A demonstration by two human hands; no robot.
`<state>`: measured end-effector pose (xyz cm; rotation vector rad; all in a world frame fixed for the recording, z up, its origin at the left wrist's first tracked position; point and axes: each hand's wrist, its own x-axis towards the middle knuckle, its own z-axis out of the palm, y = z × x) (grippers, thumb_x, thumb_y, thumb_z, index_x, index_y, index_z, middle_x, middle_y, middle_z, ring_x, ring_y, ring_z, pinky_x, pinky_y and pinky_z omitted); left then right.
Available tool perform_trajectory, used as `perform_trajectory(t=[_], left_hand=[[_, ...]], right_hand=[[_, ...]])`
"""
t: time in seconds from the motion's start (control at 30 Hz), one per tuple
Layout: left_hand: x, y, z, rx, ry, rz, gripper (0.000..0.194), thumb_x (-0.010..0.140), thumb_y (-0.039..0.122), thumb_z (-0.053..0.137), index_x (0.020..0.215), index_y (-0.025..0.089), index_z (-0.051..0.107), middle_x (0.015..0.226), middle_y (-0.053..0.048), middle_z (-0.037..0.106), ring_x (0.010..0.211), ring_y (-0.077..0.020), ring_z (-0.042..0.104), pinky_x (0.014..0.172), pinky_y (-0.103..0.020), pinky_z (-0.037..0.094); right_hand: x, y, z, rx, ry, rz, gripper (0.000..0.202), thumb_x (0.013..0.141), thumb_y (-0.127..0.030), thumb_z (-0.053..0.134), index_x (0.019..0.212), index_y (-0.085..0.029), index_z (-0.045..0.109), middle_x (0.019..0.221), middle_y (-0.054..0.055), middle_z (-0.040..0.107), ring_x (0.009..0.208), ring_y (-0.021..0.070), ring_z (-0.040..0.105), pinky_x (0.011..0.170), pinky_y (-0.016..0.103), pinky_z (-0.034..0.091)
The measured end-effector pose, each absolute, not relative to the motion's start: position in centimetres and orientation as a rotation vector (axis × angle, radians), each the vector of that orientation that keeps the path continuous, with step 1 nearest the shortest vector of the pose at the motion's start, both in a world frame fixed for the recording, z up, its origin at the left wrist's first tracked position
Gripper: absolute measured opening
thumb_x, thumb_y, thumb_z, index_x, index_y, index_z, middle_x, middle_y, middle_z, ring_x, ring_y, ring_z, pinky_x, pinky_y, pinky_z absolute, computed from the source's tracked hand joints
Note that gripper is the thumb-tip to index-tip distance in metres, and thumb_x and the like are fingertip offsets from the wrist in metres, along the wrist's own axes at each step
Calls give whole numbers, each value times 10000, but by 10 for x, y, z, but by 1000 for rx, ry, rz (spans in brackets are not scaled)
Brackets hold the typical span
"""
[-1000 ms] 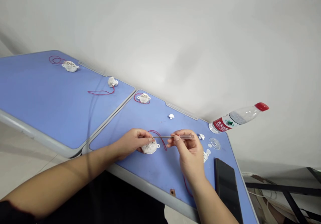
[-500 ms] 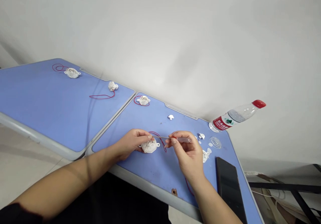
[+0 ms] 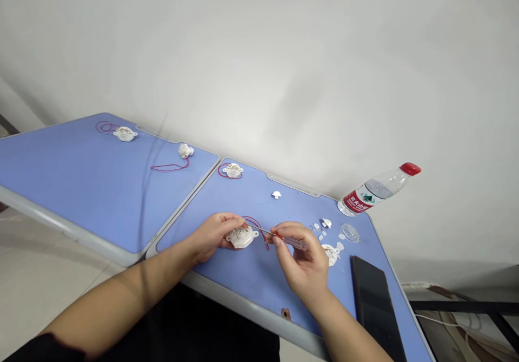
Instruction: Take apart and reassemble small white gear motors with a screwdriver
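My left hand (image 3: pixel 217 235) is closed at the left edge of a white eight-sided plastic device (image 3: pixel 242 237), which has a small eyelet at each side and a red wire behind it. In my right hand (image 3: pixel 302 259) is a screwdriver (image 3: pixel 298 243) with a clear handle and a thin metal shaft. Its shaft points left, and its tip reaches my left thumb and forefinger just above the device. Whether those fingertips pinch a tiny part at the tip I cannot tell.
Similar white devices (image 3: pixel 233 171) with red wires lie along the back of two blue tables (image 3: pixel 251 275). White caps (image 3: pixel 276 195), a clear round cover (image 3: pixel 349 232) and an opened device (image 3: pixel 331 254) are scattered rightward. A water bottle (image 3: pixel 375 191) and a black phone (image 3: pixel 377 302) stand and lie at right.
The screwdriver's handle has dropped, so its shaft now slopes down to the right. My left hand stays at the device. The whole view has shifted slightly.
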<state>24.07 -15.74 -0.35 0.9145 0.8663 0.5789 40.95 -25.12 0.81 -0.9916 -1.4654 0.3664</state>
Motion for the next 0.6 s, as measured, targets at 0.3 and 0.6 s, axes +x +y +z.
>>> perform_trajectory(t=[0.3,0.6], left_hand=[[240,-158,-2,929,853,562,296,645,391,758,734,118,685,664,-13,604,591,-96,525,518,-200,481],[236,-157,-7,970,847,544,408,690,501,739,836,120,720,771,-59,672,683,-132,583,596,-243,509]], right_hand=[[410,-251,5,-1015,-1481,362,230,859,-43,576,987,-232,603,931,58,644,839,194,672,697,363,583],[409,-251,10,-996,-1468,367,222,868,-48,567,986,-233,603,928,55,636,835,189,667,699,364,595]])
